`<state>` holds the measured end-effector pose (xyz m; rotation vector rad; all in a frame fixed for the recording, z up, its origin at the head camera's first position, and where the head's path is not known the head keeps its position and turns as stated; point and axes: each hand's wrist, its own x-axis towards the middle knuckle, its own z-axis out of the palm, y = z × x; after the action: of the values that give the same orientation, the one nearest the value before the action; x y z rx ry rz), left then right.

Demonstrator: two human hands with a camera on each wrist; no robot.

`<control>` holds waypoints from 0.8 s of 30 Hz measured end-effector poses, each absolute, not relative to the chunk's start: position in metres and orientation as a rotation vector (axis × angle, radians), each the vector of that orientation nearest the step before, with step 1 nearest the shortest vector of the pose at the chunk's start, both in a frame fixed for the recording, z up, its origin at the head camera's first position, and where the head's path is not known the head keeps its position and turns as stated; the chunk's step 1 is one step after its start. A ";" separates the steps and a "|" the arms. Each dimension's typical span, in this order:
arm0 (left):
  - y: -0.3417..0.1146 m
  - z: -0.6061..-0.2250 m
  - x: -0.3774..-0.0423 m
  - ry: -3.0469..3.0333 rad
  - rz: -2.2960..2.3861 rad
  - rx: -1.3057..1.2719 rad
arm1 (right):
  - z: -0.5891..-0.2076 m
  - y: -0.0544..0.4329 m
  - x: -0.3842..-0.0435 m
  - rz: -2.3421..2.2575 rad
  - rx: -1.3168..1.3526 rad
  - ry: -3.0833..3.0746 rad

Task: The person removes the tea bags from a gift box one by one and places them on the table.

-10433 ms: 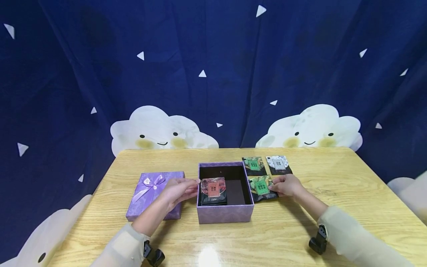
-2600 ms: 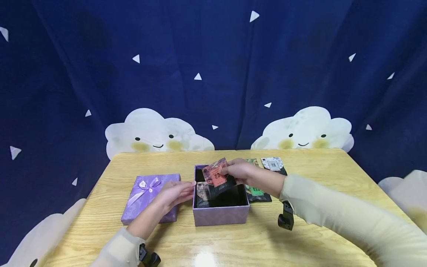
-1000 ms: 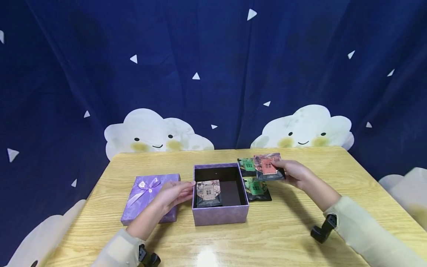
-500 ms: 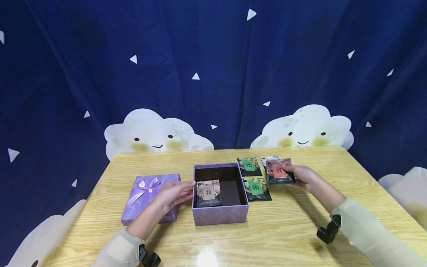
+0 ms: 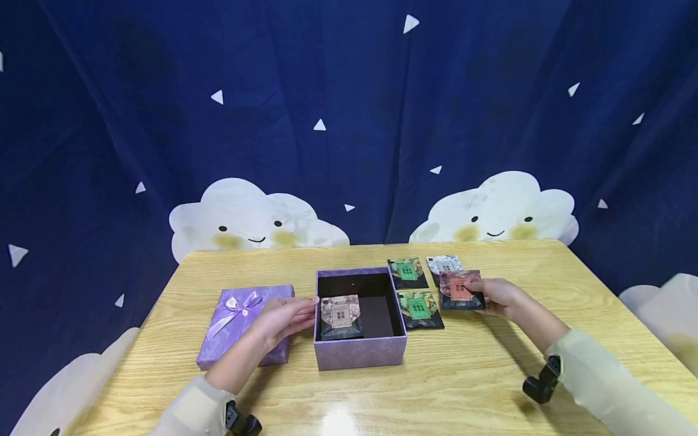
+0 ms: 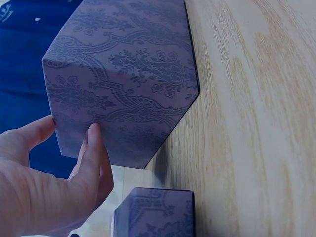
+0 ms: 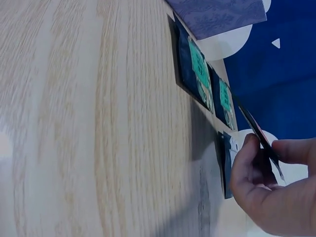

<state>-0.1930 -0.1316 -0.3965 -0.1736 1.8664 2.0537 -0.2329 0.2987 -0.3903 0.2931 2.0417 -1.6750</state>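
Observation:
My right hand (image 5: pixel 500 297) pinches a black sachet with a red label (image 5: pixel 458 290) by its right edge, thumb on top. In the right wrist view this sachet (image 7: pixel 257 129) appears edge-on, tilted above the table. It partly overlaps a white-patterned sachet (image 5: pixel 444 265) behind it in the head view. My left hand (image 5: pixel 283 318) holds the left wall of an open purple gift box (image 5: pixel 360 353), thumb at the rim and fingertips on the outer wall (image 6: pixel 123 98). Inside, at the left, lies a sachet with a pinkish-beige label (image 5: pixel 342 315).
Two green-labelled sachets (image 5: pixel 418 307) (image 5: pixel 406 272) lie one behind the other right of the box. Left of the box, partly behind my left forearm, lies its purple lid (image 5: pixel 231 321) with a ribbon bow. A dark blue curtain (image 5: pixel 349 121) hangs behind the wooden table (image 5: pixel 382 399).
My right hand has lifted the red-labelled sachet out of the box, uncovering the beige-labelled one, and carried it right, then lower and nearer. My left hand has stayed at the box wall.

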 end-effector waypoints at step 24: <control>-0.131 -0.392 -0.190 1.858 2.055 -0.172 | -0.407 0.313 -0.232 -1.522 0.212 2.104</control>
<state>-0.1903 -0.1312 -0.3920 -0.1717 1.8581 2.0553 -0.2318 0.3134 -0.4069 0.2117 2.1038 -1.5219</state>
